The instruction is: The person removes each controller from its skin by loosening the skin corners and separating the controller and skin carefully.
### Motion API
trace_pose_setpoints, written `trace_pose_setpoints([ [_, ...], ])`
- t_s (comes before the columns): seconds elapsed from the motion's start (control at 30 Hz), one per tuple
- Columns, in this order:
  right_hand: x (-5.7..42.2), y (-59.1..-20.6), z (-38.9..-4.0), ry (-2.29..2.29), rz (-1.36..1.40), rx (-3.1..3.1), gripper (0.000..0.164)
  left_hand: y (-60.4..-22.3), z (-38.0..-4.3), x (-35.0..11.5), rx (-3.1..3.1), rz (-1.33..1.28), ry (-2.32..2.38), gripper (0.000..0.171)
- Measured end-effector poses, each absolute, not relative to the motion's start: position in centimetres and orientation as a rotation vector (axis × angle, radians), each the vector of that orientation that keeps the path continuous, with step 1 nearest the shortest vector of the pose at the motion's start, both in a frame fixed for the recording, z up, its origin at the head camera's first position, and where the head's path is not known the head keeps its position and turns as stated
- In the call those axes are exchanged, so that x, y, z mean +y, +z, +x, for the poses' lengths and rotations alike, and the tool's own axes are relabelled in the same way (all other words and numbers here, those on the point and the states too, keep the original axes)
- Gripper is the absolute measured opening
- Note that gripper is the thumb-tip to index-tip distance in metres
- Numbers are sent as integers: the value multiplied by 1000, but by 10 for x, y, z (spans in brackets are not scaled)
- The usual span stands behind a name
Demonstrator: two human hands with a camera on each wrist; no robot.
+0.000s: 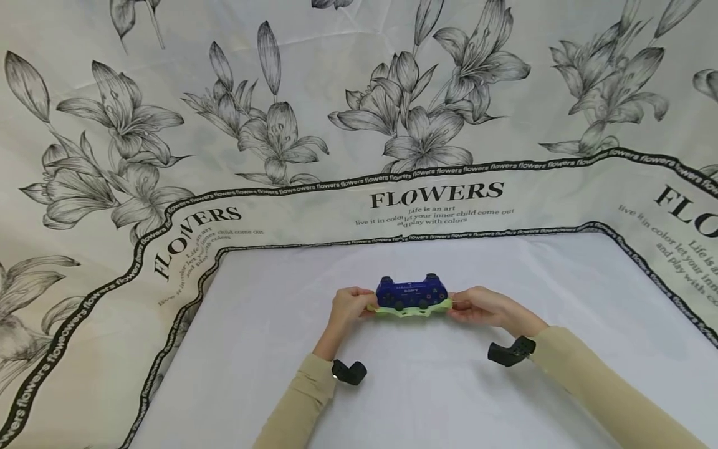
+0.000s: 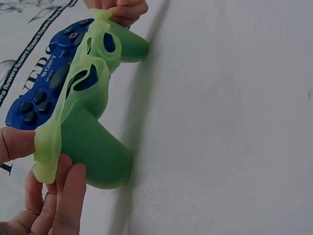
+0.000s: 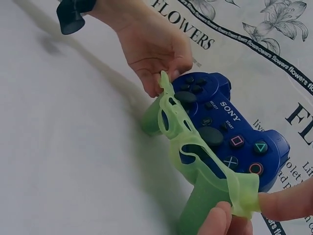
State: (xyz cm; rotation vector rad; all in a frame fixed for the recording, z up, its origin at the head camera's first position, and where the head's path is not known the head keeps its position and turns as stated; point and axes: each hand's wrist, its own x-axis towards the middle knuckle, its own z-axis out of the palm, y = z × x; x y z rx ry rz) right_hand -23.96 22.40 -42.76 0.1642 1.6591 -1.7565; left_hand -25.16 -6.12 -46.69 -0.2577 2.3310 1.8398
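A blue Sony game controller (image 1: 412,292) is held up in front of me, its handles inside a pale green silicone cover (image 1: 412,310). The cover's upper edge lies folded down below the thumbsticks, so the blue face with its buttons shows in the right wrist view. My left hand (image 1: 351,305) pinches the cover's edge at the left end between thumb and fingers. At the opposite end my right hand (image 1: 481,307) pinches the cover's edge too. Stretched green material (image 2: 93,147) wraps the near handle in the left wrist view.
A white cloth (image 1: 426,386) covers the table surface below the hands. Behind it hangs a flower-printed curtain (image 1: 314,212) with black lettering bands. Black wrist cameras (image 1: 349,372) sit on both forearms.
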Motion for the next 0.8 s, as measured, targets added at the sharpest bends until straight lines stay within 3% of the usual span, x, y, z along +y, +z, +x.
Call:
trace_pose_setpoints([
  [0.2, 224, -424, -243, -1665, 106, 1726, 34, -468, -254, -63, 2324, -228, 1805, 12],
  [0.4, 220, -420, -247, -1540, 57, 1869, 54, -472, -259, -63, 2256, -216, 1880, 19],
  [0.57, 219, -417, -246, -1447, 69, 1989, 51, -473, -260, -60, 2184, -194, 1908, 28],
  [0.73, 212, -418, -246, -1382, 109, 2103, 36, -473, -261, -64, 2200, -146, 1873, 25],
  [0.8, 209, -420, -247, -1364, 103, 2122, 39, -468, -259, -66, 2201, -140, 1861, 24],
])
